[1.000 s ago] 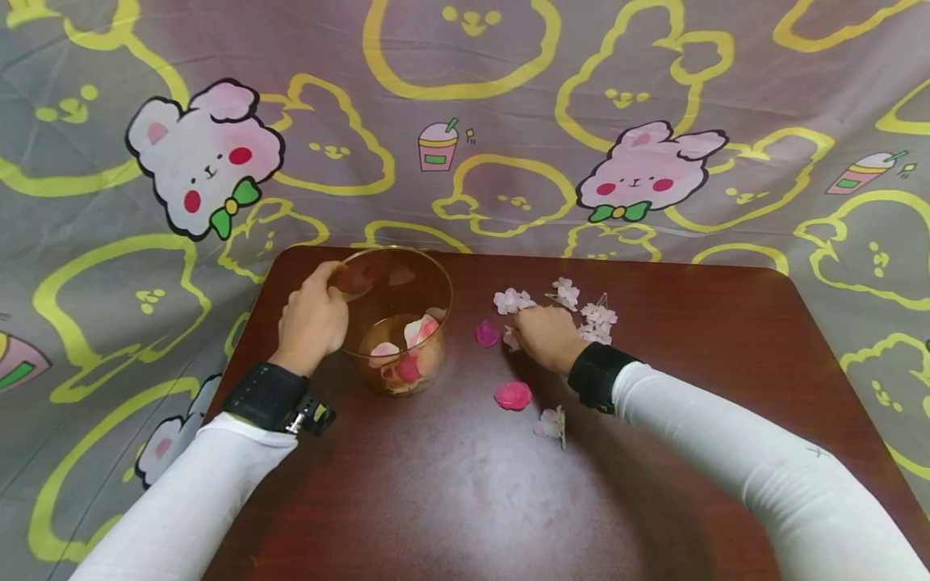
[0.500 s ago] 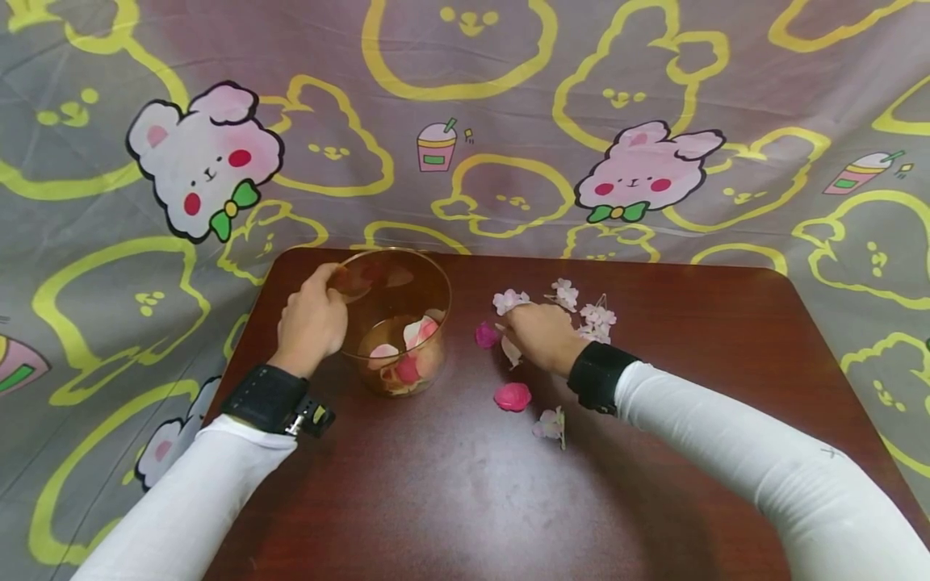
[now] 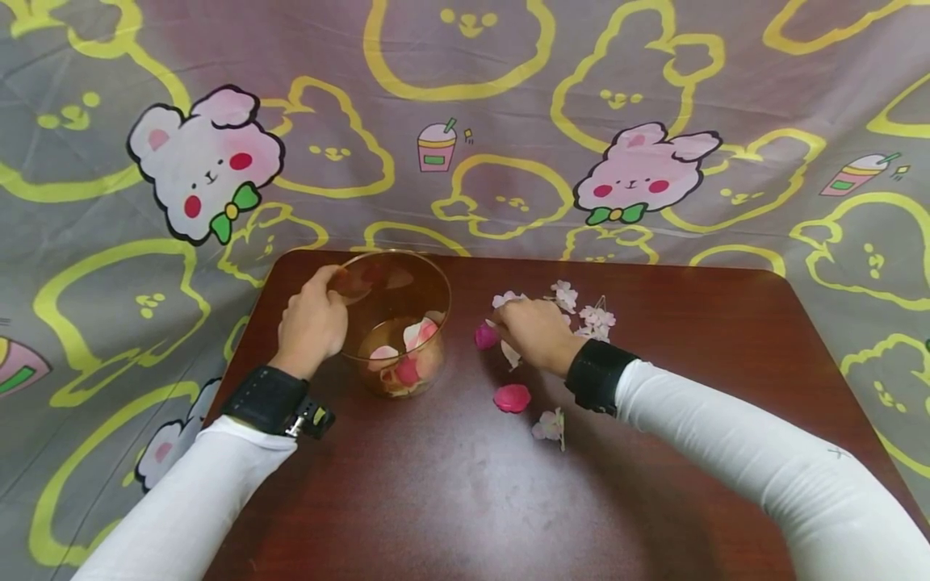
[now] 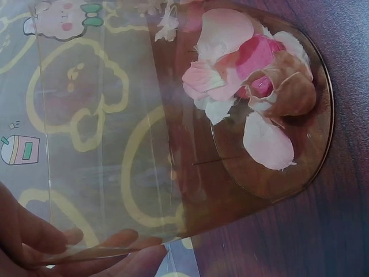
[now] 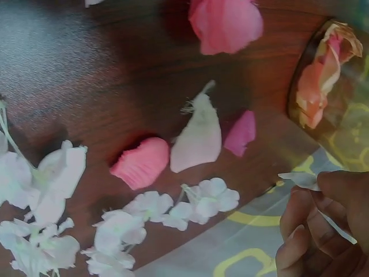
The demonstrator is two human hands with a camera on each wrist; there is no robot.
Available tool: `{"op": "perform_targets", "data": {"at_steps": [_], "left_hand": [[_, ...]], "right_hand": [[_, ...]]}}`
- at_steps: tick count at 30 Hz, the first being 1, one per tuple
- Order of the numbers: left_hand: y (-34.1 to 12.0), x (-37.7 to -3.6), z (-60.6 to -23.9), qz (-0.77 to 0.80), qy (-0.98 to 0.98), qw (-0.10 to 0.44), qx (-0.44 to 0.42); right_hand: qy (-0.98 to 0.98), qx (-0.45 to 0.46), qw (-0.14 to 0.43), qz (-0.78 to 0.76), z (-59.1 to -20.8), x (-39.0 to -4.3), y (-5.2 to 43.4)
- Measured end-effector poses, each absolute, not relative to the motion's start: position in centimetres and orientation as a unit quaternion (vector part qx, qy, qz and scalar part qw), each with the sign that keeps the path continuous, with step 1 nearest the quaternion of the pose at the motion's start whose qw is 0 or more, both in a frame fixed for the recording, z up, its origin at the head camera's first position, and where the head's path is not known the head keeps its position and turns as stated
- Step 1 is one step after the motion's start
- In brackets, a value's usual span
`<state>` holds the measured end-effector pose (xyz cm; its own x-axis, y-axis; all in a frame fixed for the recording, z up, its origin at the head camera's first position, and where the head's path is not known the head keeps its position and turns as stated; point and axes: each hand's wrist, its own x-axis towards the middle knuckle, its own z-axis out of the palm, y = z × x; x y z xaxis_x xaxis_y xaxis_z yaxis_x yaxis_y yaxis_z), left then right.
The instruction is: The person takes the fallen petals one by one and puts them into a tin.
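My left hand (image 3: 330, 289) grips the rim of a clear amber cup (image 3: 407, 290) at the table's back left. Its fingers (image 4: 86, 245) show through the cup's wall (image 4: 115, 144). Pink and white petals (image 4: 248, 69) lie in the cup's bottom. To the right of the cup, my right hand (image 3: 500, 323) hovers just above loose petals and pinches a thin white petal (image 5: 302, 179) at its fingertips (image 5: 300, 231). Beneath it lie a magenta petal (image 3: 485, 336), a white petal (image 3: 511, 353) and white blossoms (image 3: 596, 318).
A pink petal (image 3: 512, 397) and a small blossom (image 3: 550, 424) lie nearer me on the dark wooden table (image 3: 450, 500). A cartoon-print cloth (image 3: 465, 121) hangs behind and round the table. In the right wrist view, another pink petal (image 5: 141, 163) lies beside blossoms (image 5: 196, 202).
My right hand has shifted a little left and away from me, towards the cup, uncovering a white petal on the table. The left hand and the cup have stayed put.
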<state>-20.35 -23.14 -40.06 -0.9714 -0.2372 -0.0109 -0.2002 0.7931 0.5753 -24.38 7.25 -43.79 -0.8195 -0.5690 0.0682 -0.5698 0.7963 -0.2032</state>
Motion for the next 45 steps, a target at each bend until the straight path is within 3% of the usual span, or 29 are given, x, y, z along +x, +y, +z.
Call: {"op": "perform_targets", "data": {"at_steps": [11, 34, 45], "left_hand": [[-23.1, -20.4, -40.0, -0.298, -0.947, 0.032, 0.115], [-23.1, -20.3, -39.9, -0.3, -0.946, 0.033, 0.115], [-23.1, -20.3, -39.9, -0.302, -0.946, 0.033, 0.115]], "right_hand": [[-0.943, 0.303, 0.004, 0.135, -40.9, -24.3, 6.6], [-0.931, 0.314, 0.072, 0.171, -35.9, -23.1, 4.5], [-0.917, 0.352, 0.096, 0.161, -36.0, -22.0, 2.7]]}}
